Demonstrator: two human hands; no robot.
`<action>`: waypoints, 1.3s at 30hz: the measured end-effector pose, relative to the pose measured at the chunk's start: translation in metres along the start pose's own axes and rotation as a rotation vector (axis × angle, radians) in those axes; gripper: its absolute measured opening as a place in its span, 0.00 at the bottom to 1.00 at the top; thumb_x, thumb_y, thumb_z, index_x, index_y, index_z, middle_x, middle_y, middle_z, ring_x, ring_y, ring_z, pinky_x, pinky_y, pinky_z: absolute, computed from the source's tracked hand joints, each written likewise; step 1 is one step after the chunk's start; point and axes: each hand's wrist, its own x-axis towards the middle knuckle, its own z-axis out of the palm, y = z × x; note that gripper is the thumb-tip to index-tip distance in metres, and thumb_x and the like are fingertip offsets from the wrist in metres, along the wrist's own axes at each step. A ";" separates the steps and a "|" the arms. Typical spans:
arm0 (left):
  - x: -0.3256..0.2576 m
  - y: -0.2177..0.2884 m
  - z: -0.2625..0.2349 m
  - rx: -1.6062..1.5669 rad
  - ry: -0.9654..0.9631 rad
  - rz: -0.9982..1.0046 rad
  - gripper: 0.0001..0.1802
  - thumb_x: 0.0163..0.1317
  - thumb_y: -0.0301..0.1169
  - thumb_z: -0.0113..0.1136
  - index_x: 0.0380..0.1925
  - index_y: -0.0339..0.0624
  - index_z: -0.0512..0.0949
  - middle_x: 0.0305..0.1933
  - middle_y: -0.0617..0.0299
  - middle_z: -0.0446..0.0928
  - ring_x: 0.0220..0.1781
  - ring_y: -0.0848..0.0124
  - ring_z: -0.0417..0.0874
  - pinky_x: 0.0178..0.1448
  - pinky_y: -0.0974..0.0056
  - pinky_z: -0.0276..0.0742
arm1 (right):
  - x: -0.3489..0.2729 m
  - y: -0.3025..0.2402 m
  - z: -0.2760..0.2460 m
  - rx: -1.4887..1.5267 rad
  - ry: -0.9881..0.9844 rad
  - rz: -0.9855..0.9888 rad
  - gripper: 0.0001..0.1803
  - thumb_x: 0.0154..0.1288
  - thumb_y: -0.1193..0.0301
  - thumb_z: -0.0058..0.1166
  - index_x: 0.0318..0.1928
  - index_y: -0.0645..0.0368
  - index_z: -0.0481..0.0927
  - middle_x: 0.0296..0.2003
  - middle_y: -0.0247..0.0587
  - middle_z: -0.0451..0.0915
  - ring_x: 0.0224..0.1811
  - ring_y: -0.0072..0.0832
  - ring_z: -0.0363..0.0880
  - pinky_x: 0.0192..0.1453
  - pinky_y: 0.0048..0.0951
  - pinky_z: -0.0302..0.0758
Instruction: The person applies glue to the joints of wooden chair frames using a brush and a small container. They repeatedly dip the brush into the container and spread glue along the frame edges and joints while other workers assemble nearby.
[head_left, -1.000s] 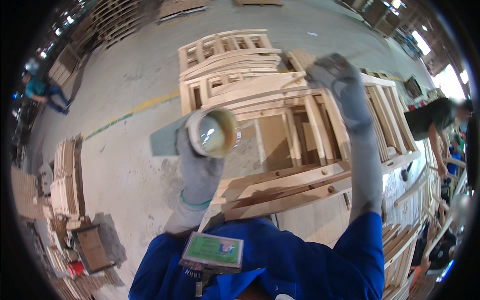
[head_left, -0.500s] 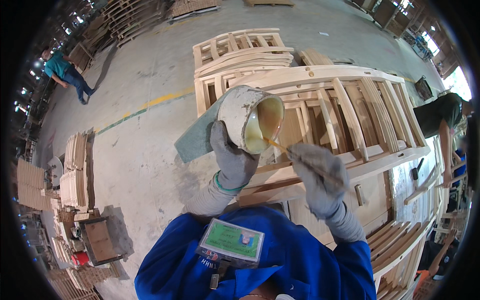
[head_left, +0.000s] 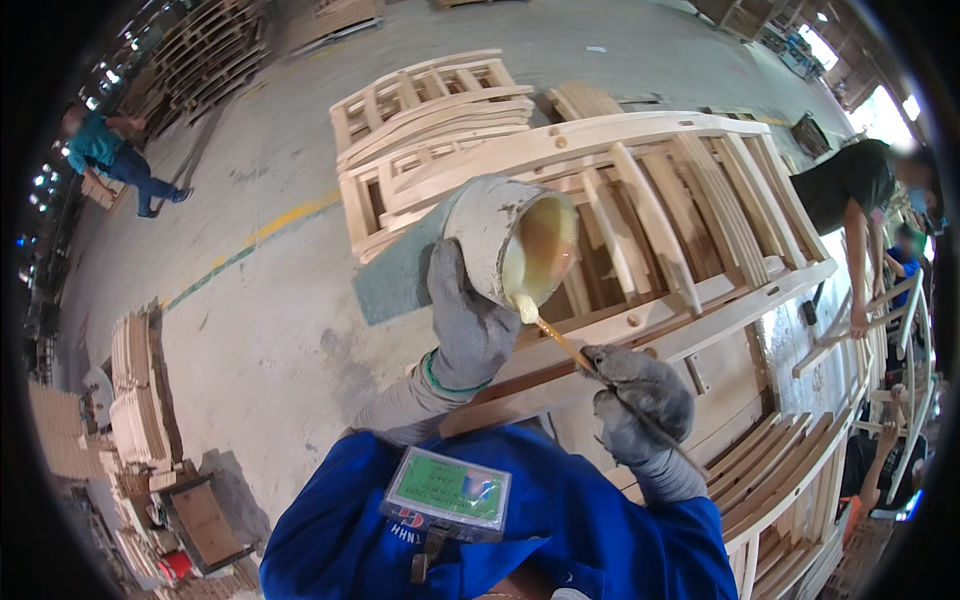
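My left hand (head_left: 472,325), in a grey work glove, is closed around a whitish round pot (head_left: 472,232). The pot tilts with its mouth toward the right, and pale yellow paste coats the inside. A flat grey-green piece (head_left: 395,268) sticks out behind the pot; whether my hand also grips it I cannot tell. In my gloved right hand (head_left: 645,400) is a thin stick (head_left: 565,345). A cream blob of paste (head_left: 525,307) clings to its tip at the pot's lower rim.
Slatted wooden frames (head_left: 665,225) lie stacked just ahead and right, with more (head_left: 430,100) behind. Curved slats (head_left: 770,480) are near my right elbow. A person in dark clothing (head_left: 850,190) works at the right; another in teal (head_left: 95,145) is far left. Wooden parts (head_left: 140,400) stand at left.
The stick's tip has come from inside the pot to its lower rim, bringing the paste blob. My right hand has moved down and turned. The view has shifted, and the teal-clad person has changed stance.
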 end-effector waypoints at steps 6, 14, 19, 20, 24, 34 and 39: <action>-0.016 -0.032 0.036 0.269 -0.005 -0.058 0.38 0.50 0.27 0.66 0.58 0.28 0.57 0.53 0.43 0.65 0.54 0.51 0.69 0.60 0.54 0.63 | 0.067 0.022 -0.059 0.114 0.313 0.272 0.12 0.56 0.79 0.57 0.41 0.68 0.74 0.40 0.50 0.80 0.41 0.30 0.81 0.46 0.29 0.79; -0.026 -0.065 0.051 -0.065 -0.135 -0.405 0.41 0.50 0.32 0.66 0.60 0.29 0.54 0.55 0.45 0.63 0.57 0.51 0.64 0.63 0.55 0.57 | 0.235 0.168 -0.248 -0.155 0.230 0.447 0.15 0.59 0.68 0.58 0.38 0.70 0.75 0.32 0.45 0.79 0.33 0.28 0.80 0.39 0.26 0.80; -0.026 -0.074 0.037 0.033 -0.265 -0.417 0.49 0.46 0.18 0.65 0.64 0.41 0.45 0.62 0.58 0.54 0.63 0.66 0.59 0.66 0.64 0.62 | 0.256 0.230 -0.271 -0.180 0.176 0.613 0.18 0.59 0.66 0.59 0.40 0.72 0.76 0.33 0.46 0.78 0.31 0.30 0.80 0.38 0.26 0.82; -0.024 -0.073 0.041 0.047 -0.162 -0.376 0.43 0.48 0.28 0.67 0.61 0.32 0.52 0.54 0.51 0.61 0.59 0.57 0.62 0.64 0.60 0.56 | 0.256 0.237 -0.273 -0.174 0.181 0.628 0.18 0.59 0.67 0.59 0.40 0.72 0.76 0.32 0.46 0.78 0.31 0.30 0.80 0.38 0.26 0.82; -0.020 -0.079 0.037 -0.009 -0.190 -0.537 0.44 0.47 0.26 0.68 0.61 0.34 0.52 0.56 0.51 0.60 0.61 0.59 0.61 0.65 0.62 0.55 | 0.255 0.253 -0.279 -0.141 0.184 0.637 0.18 0.57 0.68 0.60 0.39 0.72 0.76 0.31 0.45 0.79 0.29 0.28 0.80 0.36 0.25 0.82; -0.018 -0.075 0.043 -0.510 0.072 -0.976 0.21 0.69 0.46 0.38 0.57 0.52 0.64 0.57 0.67 0.68 0.59 0.71 0.69 0.59 0.64 0.70 | 0.250 0.259 -0.248 -0.708 0.141 0.456 0.11 0.54 0.69 0.61 0.33 0.65 0.78 0.25 0.39 0.79 0.25 0.23 0.78 0.31 0.24 0.75; -0.010 -0.066 0.043 -0.938 0.121 -1.057 0.20 0.70 0.44 0.39 0.58 0.52 0.62 0.58 0.67 0.66 0.60 0.71 0.67 0.60 0.63 0.70 | 0.247 0.263 -0.256 -0.469 0.045 0.365 0.10 0.55 0.68 0.59 0.33 0.62 0.79 0.24 0.41 0.80 0.28 0.25 0.78 0.35 0.26 0.73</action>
